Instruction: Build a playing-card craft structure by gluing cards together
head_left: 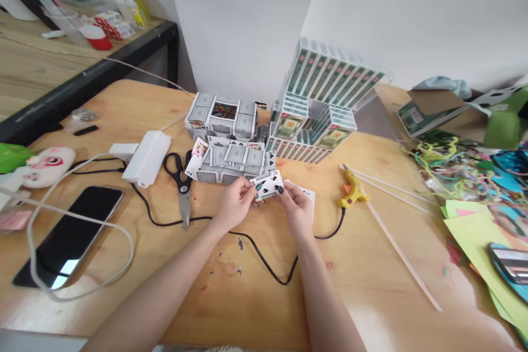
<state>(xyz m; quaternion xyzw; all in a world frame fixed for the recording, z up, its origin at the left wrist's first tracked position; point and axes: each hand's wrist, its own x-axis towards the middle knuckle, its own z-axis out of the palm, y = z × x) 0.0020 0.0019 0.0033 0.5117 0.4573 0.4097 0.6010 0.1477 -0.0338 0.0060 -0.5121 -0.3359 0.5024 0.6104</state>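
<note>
Left hand (233,203) and right hand (297,210) are both pinched on one playing card (269,186), one at each end. It is white with black spade pips face up, held near the middle of a wooden worktop (239,308), just in front of a low structure covered in grey-backed cards (233,160); whether they touch is unclear. Bare wood lies between the forearms and back to the worktop's near edge, crossed by a black cord (259,256). Scissors (183,192) lie open-handled left of the hands; a yellow glue gun (352,190) lies to the right, well apart. Both forearms reach forward from the near edge, converging, thumbs on the card's face.
</note>
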